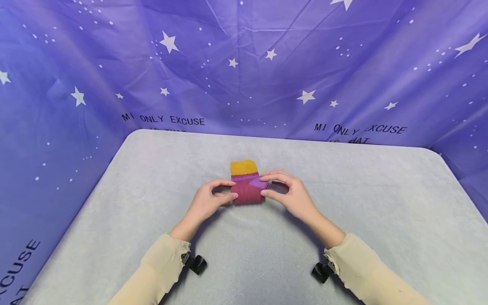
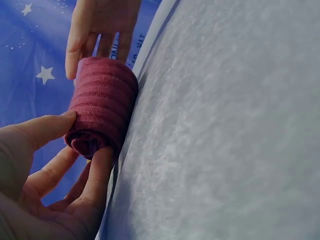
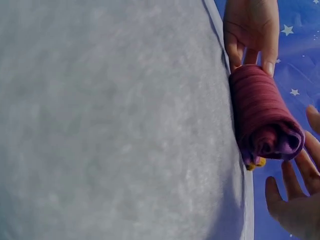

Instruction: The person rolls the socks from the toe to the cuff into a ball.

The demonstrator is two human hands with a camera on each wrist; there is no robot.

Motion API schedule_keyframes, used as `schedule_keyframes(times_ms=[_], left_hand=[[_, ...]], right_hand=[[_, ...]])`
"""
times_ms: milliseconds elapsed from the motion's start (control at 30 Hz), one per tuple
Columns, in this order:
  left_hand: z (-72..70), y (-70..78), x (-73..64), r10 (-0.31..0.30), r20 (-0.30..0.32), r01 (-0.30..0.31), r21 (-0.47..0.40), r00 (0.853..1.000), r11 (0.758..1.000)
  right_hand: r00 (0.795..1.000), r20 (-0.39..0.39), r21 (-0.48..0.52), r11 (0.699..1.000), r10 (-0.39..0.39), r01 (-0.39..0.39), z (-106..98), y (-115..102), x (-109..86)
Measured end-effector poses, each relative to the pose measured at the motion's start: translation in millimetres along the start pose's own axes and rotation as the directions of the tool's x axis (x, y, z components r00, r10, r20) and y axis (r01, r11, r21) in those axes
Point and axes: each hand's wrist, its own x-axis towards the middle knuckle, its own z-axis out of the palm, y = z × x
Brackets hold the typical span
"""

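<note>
A rolled-up sock (image 1: 248,192), burgundy and ribbed, lies on the grey cloth-covered table (image 1: 251,262). A flat mustard end (image 1: 244,167) sticks out of the roll on its far side, and a purple fold shows at its right end. My left hand (image 1: 207,199) grips the roll's left end, thumb on the side and a fingertip by the spiral edge in the left wrist view. At the other end is my right hand (image 1: 293,197), its thumb and fingers spread around the purple fold. In the right wrist view those fingers (image 3: 305,167) stand loosely beside the roll.
A purple-blue curtain (image 1: 236,84) with white stars and lettering hangs behind the table and along both sides. Beige sleeves cover the forearms, with a small black camera (image 1: 198,264) on the left wrist and another (image 1: 321,272) on the right.
</note>
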Motion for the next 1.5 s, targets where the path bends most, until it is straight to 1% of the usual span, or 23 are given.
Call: schedule_keyframes(times_ms=[67,167,267,467,533,600,667,733,800,833,900,1167,1267,1367,1500], left_hand=[[-0.7,0.7,2.5,-0.009,0.003,0.009,0.002,1.0,1.0],[-1.4,2.5,6.9,-0.026,0.008,0.026,-0.005,1.0,1.0],[-1.9,4.3,11.0,-0.037,0.012,0.037,-0.028,0.999,0.999],[-3.4,7.2,14.4,-0.029,0.031,0.031,-0.058,0.999,0.998],[-3.8,5.6,14.6,-0.005,0.042,0.008,-0.062,0.999,0.998],[-3.7,3.3,14.8,0.027,0.04,-0.025,-0.045,0.999,0.999],[-3.6,0.9,14.8,0.074,0.041,-0.073,-0.035,0.996,0.997],[-3.3,-0.4,14.6,0.126,0.042,-0.125,-0.027,0.991,0.992],[-2.8,-0.3,14.6,0.165,0.043,-0.164,-0.031,0.985,0.986],[-2.5,-0.5,15.0,0.183,0.048,-0.181,-0.035,0.982,0.983],[-1.7,0.4,15.3,0.198,0.047,-0.197,-0.03,0.979,0.98],[0.3,3.6,17.2,0.232,0.027,-0.233,0.06,0.972,0.971],[1.0,3.4,19.5,0.238,0.01,-0.237,0.093,0.971,0.967],[1.1,2.5,22.4,0.227,-0.005,-0.226,0.09,0.974,0.97],[0.5,0.4,27.0,0.195,-0.026,-0.193,0.07,0.98,0.979]], right_hand=[[0.999,0.033,-0.043,0.999,-0.007,0.008,-0.3,1.0,-0.7],[0.997,0.077,-0.067,0.998,-0.001,0.006,1.0,3.8,-0.2],[0.995,0.095,-0.084,0.996,0.015,-0.007,3.5,6.9,2.4],[0.997,0.076,-0.118,0.993,0.029,-0.02,7.9,11.4,10.2],[0.997,0.062,-0.122,0.992,0.034,-0.026,8.6,11.9,12.1],[0.998,0.049,-0.121,0.992,0.04,-0.033,8.8,12.4,13.5],[0.998,0.037,-0.108,0.993,0.051,-0.046,8.9,12.4,14.9],[0.998,0.029,-0.086,0.995,0.062,-0.059,8.7,12.4,16.5],[0.997,0.022,-0.062,0.995,0.08,-0.078,8.4,12.7,18.4],[0.996,0.021,-0.051,0.995,0.089,-0.087,8.2,12.9,19.3],[0.994,0.02,-0.036,0.994,0.104,-0.103,7.8,13.3,21.3],[0.989,0.034,0.045,0.989,0.141,-0.142,6.5,12.3,31.6],[0.987,0.037,0.06,0.986,0.153,-0.155,6.8,12.7,35.5],[0.988,0.039,0.067,0.986,0.149,-0.151,7.0,14.0,38.2],[0.989,0.054,0.1,0.985,0.134,-0.139,7.3,14.7,38.6]])
